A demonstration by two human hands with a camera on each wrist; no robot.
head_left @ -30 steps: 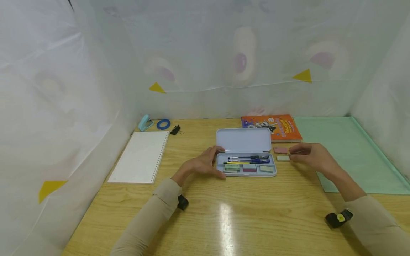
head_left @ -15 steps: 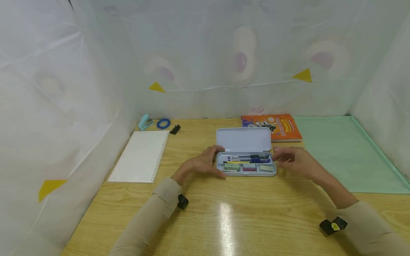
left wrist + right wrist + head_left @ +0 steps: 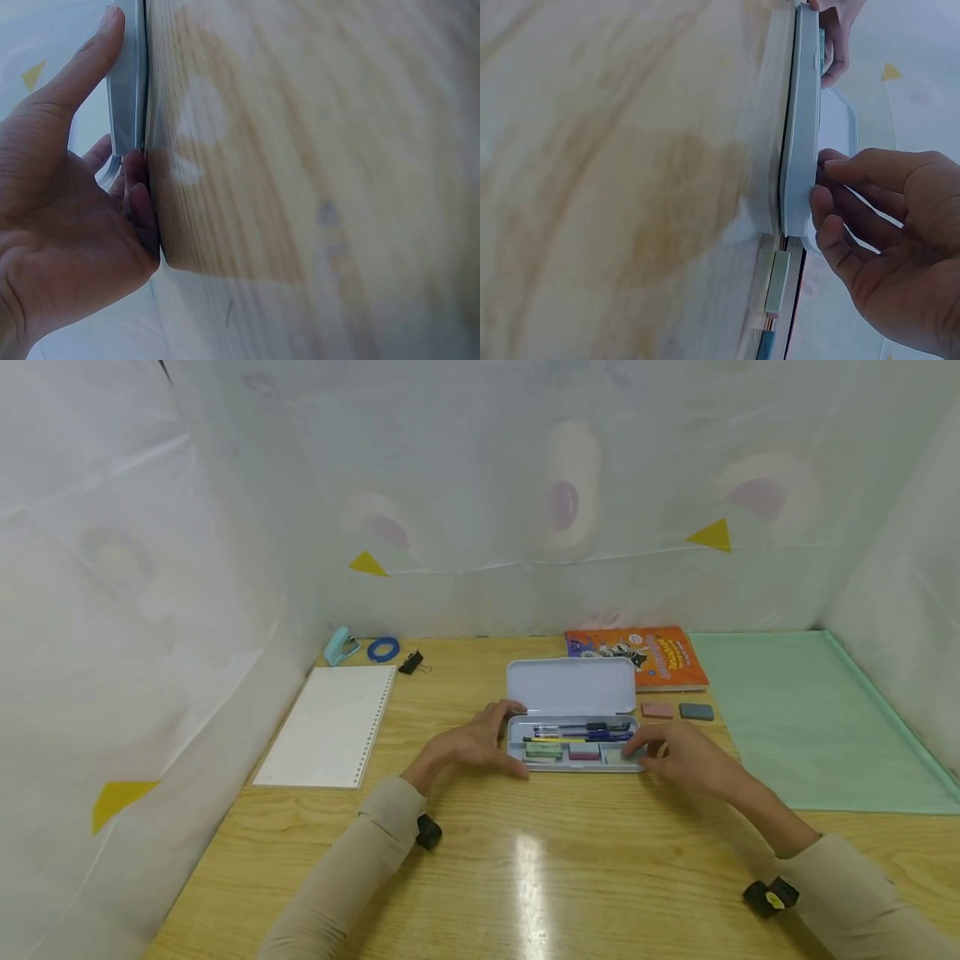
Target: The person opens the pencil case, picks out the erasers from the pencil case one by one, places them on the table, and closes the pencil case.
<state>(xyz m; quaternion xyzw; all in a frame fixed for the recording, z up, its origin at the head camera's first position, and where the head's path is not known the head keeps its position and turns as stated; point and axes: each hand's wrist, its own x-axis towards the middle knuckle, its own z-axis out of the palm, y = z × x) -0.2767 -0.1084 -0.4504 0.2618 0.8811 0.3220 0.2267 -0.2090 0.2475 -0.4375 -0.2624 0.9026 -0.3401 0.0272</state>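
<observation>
A pale blue pencil case (image 3: 555,769) lies open on the table, its lid (image 3: 570,685) tipped back. My left hand (image 3: 472,745) holds its left end, thumb at the front corner and fingers at the back. My right hand (image 3: 693,760) reaches over the right end, index fingertip on a pale eraser (image 3: 614,757) in the right compartment. The right wrist view shows thumb and index slightly apart, their tips partly behind the case wall (image 3: 801,127). Green erasers (image 3: 543,751) and a pink-and-blue stack (image 3: 583,752) fill the other compartments. Pens (image 3: 581,728) lie behind them.
On the table beside the case lie a pink eraser (image 3: 657,710), a blue eraser (image 3: 696,712) and a pale green eraser (image 3: 778,281). Behind is an orange book (image 3: 671,660); a green mat (image 3: 817,718) is right. A notebook (image 3: 326,727), stapler (image 3: 341,647), blue tape (image 3: 383,649) and binder clip (image 3: 411,662) are left.
My right hand has left the pale eraser on the table and moved left and down into the case's right compartment, uncovering the blue eraser. My left hand has stayed still.
</observation>
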